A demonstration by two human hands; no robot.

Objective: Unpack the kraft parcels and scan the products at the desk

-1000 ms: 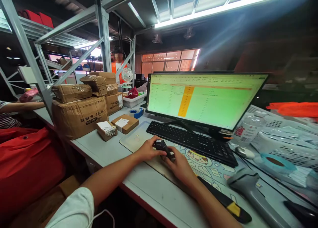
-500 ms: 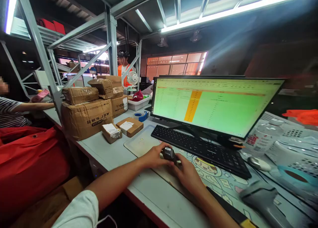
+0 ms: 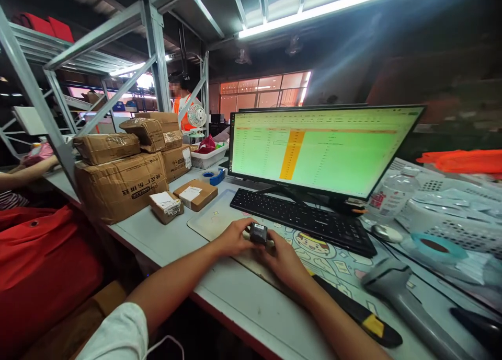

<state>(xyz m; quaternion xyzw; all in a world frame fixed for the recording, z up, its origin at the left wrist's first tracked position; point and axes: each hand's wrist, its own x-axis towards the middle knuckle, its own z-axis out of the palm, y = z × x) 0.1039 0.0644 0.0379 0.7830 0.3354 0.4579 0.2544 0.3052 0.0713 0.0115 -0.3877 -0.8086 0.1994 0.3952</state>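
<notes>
A small black box (image 3: 258, 234) with a white label on its upper face is held above the front of the printed desk mat (image 3: 212, 225). My left hand (image 3: 234, 238) grips its left side between thumb and fingers. From the right, my right hand (image 3: 285, 258) closes on the same box, its fingertips partly hidden behind it. Just beyond my hands lies a black keyboard (image 3: 298, 218). Near my right forearm rests a black-and-yellow handled tool (image 3: 364, 318), partly covered by the arm.
A monitor (image 3: 317, 146) with a spreadsheet stands behind the keyboard. Stacked cartons (image 3: 121, 187), two labelled small boxes (image 3: 167, 206) and blue tape (image 3: 214, 177) are at left. A mouse (image 3: 386, 233), grey scanner (image 3: 400, 287) and label roll (image 3: 437, 245) lie right. Co-workers are beyond.
The view has swung a little, so the desk appears shifted left and up. The black box has turned slightly, with its label facing me more squarely. Both hands still hold it.
</notes>
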